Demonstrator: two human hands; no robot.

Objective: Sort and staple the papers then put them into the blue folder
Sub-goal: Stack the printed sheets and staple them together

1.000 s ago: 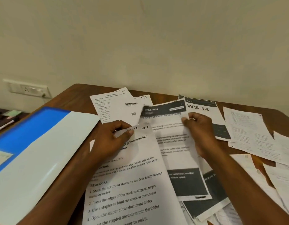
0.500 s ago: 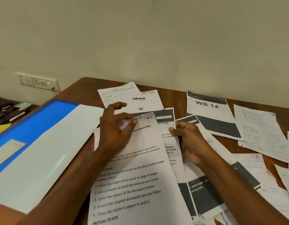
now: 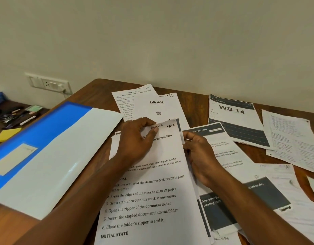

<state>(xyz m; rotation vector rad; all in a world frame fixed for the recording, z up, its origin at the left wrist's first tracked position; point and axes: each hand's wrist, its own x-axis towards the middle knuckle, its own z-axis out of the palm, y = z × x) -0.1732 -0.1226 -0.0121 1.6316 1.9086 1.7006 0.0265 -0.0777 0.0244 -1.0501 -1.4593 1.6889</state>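
The instruction sheet, topmost of the papers being sorted, lies near the front edge of the wooden desk, and its curled top edge is pinched between the thumb and fingers of the left hand. The sheet's right edge, with the sheets under it, is gripped by the right hand, its fingers curled around the margin. Just right of that hand a sheet headed "BALCONY" is overlapped by the stack. Beyond the hands, toward the desk's far edge, a "blinkit" sheet is laid over another printed page. A "WS 14" sheet and handwritten pages are spread toward the right edge. The blue folder is laid along the left edge, apart from the stack.
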